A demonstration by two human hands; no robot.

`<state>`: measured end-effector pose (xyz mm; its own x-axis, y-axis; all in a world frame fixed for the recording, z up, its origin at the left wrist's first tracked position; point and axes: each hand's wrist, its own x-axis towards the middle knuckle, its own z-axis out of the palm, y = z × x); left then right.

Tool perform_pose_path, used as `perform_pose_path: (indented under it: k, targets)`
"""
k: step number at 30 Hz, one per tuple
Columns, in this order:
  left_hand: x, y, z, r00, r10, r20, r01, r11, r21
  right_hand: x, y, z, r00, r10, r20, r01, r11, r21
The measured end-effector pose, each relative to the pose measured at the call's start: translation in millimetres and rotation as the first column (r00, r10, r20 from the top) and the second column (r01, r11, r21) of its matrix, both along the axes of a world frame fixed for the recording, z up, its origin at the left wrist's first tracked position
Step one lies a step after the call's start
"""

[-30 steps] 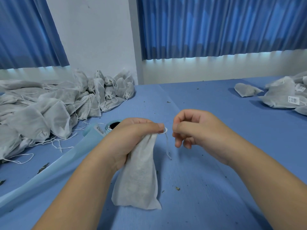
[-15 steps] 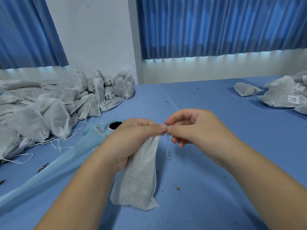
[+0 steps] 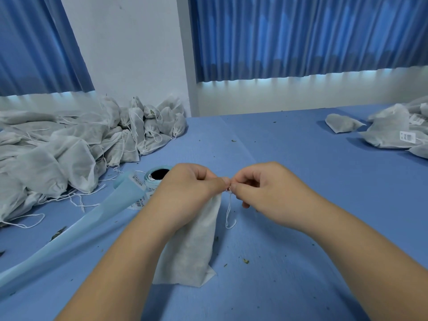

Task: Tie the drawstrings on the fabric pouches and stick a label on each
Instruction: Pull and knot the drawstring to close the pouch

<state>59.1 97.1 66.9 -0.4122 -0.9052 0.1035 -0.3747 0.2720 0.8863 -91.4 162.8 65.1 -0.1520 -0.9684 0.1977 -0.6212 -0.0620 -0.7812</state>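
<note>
Our left hand (image 3: 185, 191) grips the neck of a white pouch (image 3: 192, 246) standing on the blue table (image 3: 301, 170) | our right hand (image 3: 261, 188) pinches its drawstring (image 3: 228, 212) at the neck, fingertips meeting | untied pouches (image 3: 69, 144) heaped far left | labelled pouches (image 3: 393, 133) far right

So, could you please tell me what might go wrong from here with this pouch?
1. The right hand pinches the thin drawstring right at the neck of the pouch that the left hand grips; it could slip and leave the knot loose.
2. The blue label strip lies beside the left forearm, which might drag it off the table.
</note>
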Motion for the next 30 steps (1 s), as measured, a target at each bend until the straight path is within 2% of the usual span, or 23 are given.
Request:
perform_pose_path:
  k: [7,11,16,21,30]
  targets:
    - [0.4,0.7,-0.2,0.999,-0.027,-0.044,0.027,1.0,-0.002,-2.2,-1.0,-1.8,1.0,-0.008,0.029,0.008,1.0,0.03]
    - [0.7,1.8,1.4,0.995,-0.068,-0.072,0.075,0.992,0.103,-2.4,-0.1,1.1,0.992,-0.004,0.124,0.0,0.999,0.037]
    - [3.9,5.2,6.2,0.977,-0.166,-0.133,0.194,0.951,0.241,-1.8,1.5,3.7,0.985,0.006,0.171,-0.01,1.0,0.024]
    - [5.3,6.3,7.2,0.952,-0.22,-0.212,0.276,0.917,0.288,-1.8,3.5,5.4,0.985,0.003,0.174,-0.006,1.0,0.011]
    - [2.5,0.4,2.8,0.929,-0.17,-0.329,0.293,0.882,0.37,-2.1,3.0,4.1,0.991,-0.018,0.134,0.028,0.997,-0.077]
